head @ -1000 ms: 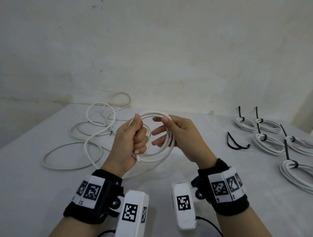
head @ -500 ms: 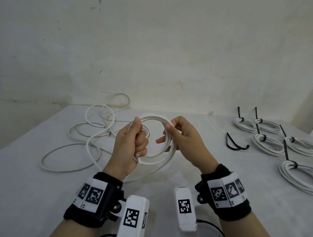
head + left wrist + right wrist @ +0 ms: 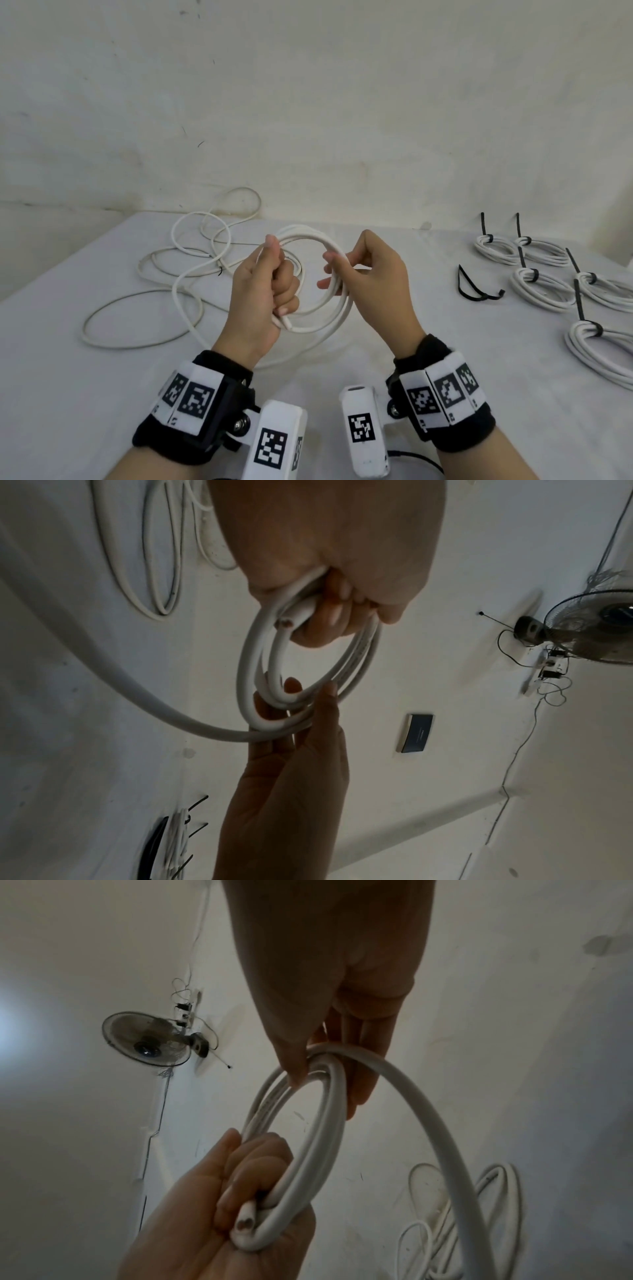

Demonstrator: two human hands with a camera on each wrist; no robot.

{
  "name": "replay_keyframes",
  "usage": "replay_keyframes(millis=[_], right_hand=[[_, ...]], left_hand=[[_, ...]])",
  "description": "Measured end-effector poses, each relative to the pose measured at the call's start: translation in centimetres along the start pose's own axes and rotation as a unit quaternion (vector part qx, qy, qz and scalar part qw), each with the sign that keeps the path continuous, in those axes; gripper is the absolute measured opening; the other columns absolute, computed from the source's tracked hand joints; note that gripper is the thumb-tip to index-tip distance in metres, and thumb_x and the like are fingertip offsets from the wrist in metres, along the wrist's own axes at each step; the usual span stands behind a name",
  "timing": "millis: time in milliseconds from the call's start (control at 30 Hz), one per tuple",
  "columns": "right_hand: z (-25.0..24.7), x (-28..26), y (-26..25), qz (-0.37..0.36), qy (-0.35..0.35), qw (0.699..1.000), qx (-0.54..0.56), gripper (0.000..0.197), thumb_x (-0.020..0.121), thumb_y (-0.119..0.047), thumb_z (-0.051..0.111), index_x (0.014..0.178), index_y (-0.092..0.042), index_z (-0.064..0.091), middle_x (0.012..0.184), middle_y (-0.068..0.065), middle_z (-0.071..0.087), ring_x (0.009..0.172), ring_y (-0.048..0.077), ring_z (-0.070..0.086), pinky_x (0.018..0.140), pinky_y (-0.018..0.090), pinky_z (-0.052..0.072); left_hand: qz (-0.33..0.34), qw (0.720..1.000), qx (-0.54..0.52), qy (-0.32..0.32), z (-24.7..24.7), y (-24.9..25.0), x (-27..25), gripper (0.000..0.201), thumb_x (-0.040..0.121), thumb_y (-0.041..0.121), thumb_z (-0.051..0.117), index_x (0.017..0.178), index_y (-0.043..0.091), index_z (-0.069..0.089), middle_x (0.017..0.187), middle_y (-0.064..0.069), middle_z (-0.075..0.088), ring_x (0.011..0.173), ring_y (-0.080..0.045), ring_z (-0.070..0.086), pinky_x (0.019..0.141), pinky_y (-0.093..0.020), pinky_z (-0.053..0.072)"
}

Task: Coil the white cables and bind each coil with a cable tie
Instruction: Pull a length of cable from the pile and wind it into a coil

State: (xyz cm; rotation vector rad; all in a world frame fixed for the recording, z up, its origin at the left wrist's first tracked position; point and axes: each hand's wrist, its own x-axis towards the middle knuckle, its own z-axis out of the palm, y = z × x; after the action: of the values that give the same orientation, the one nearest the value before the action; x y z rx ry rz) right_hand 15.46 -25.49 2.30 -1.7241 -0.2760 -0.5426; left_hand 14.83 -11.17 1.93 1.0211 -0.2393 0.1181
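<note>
Loose white cable sprawls on the table at left. Left hand fist-grips the coil – cut end poking out below – right hand pinches its other side, held above the table. Five tied coils lie at right, a black cable tie just beside them.

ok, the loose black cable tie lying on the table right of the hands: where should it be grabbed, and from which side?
Probably the free tail end of the loose black cable tie, pinched from above by the right hand, the nearer one. The tie lies flat, bent into a narrow open loop and apart from the bound coils, so its right tip looks reachable. Both hands now hold the white coil.
</note>
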Motion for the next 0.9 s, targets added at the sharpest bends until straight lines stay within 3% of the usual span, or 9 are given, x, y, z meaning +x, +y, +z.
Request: replay_keyframes(millis=[33,167,267,367,467,567,667,900], right_hand=[[0.0,0.0,0.1,-0.017,0.006,1.000,-0.018,0.039,0.087,-0.019,0.069,0.071,-0.001,0.039,0.075,0.026,0.062,0.058,0.019,0.071,0.057,0.049,0.053],[-0.4,0.2,0.4,-0.120,0.058,0.986,-0.101,0.033,0.088,-0.023,0.068,0.070,-0.007,0.045,0.061,0.000,0.051,0.056,0.015,0.056,0.053,0.033,0.044],[-1.2,0.6,0.4,-0.166,0.050,0.976,-0.133,0.033,0.087,-0.024,0.069,0.068,-0.009,0.046,0.065,0.002,0.047,0.062,0.012,0.044,0.055,0.015,0.035],[-1.7,0.8,0.2,-0.134,-0.012,0.986,-0.103,0.026,0.086,-0.030,0.066,0.073,-0.014,0.051,0.059,0.005,0.043,0.056,0.008,0.038,0.053,0.013,0.031],[-1.2,0.6,0.0,-0.127,-0.037,0.986,-0.100,0.016,0.092,-0.030,0.058,0.082,-0.018,0.055,0.054,0.000,0.037,0.052,0.008,0.034,0.050,0.015,0.029],[-0.7,0.4,0.2,-0.133,0.022,0.987,-0.083,0.023,0.094,-0.024,0.058,0.076,-0.011,0.054,0.050,-0.008,0.035,0.049,0.006,0.033,0.048,0.015,0.028],[-0.8,0.7,0.6,-0.136,0.103,0.983,-0.070,0.025,0.092,-0.017,0.061,0.069,-0.013,0.051,0.052,-0.011,0.041,0.050,0.004,0.038,0.051,0.012,0.030],[-0.7,0.9,1.1,-0.104,0.192,0.974,-0.051,0.026,0.090,-0.014,0.062,0.068,-0.009,0.048,0.057,-0.004,0.043,0.053,0.008,0.038,0.053,0.017,0.032]], left_hand=[[-0.017,1.000,-0.009,-0.012,-0.1,0.0,0.1,0.038,0.090,0.043,0.040,0.065,0.017,0.028,0.042,0.008,0.020,0.035,-0.003,0.016,0.034,-0.013,0.017],[-0.085,0.993,-0.054,-0.065,-0.1,-0.1,0.2,0.038,0.086,0.046,0.040,0.063,0.016,0.033,0.039,0.007,0.022,0.030,-0.003,0.019,0.032,-0.012,0.022],[-0.091,0.992,-0.058,-0.063,-0.1,-0.2,0.2,0.038,0.086,0.046,0.040,0.063,0.017,0.033,0.039,0.007,0.022,0.030,-0.002,0.018,0.032,-0.012,0.020],[-0.091,0.993,-0.058,-0.054,-0.3,-0.2,0.3,0.037,0.086,0.044,0.041,0.063,0.017,0.032,0.039,0.008,0.022,0.030,-0.002,0.018,0.032,-0.011,0.017],[-0.091,0.993,-0.049,-0.051,-0.2,-0.3,0.3,0.035,0.086,0.042,0.042,0.064,0.016,0.033,0.039,0.008,0.022,0.030,-0.002,0.018,0.031,-0.013,0.016],[-0.108,0.990,-0.069,-0.064,0.0,-0.3,0.1,0.032,0.083,0.041,0.044,0.064,0.016,0.035,0.038,0.009,0.022,0.029,-0.001,0.019,0.030,-0.013,0.016],[-0.134,0.983,-0.081,-0.093,0.3,-0.6,-0.2,0.032,0.084,0.040,0.044,0.062,0.017,0.038,0.039,0.009,0.022,0.029,0.000,0.019,0.030,-0.012,0.016],[-0.138,0.985,-0.064,-0.086,0.9,-1.2,-0.5,0.028,0.084,0.037,0.044,0.067,0.016,0.036,0.042,0.009,0.022,0.031,0.000,0.018,0.030,-0.013,0.017]])
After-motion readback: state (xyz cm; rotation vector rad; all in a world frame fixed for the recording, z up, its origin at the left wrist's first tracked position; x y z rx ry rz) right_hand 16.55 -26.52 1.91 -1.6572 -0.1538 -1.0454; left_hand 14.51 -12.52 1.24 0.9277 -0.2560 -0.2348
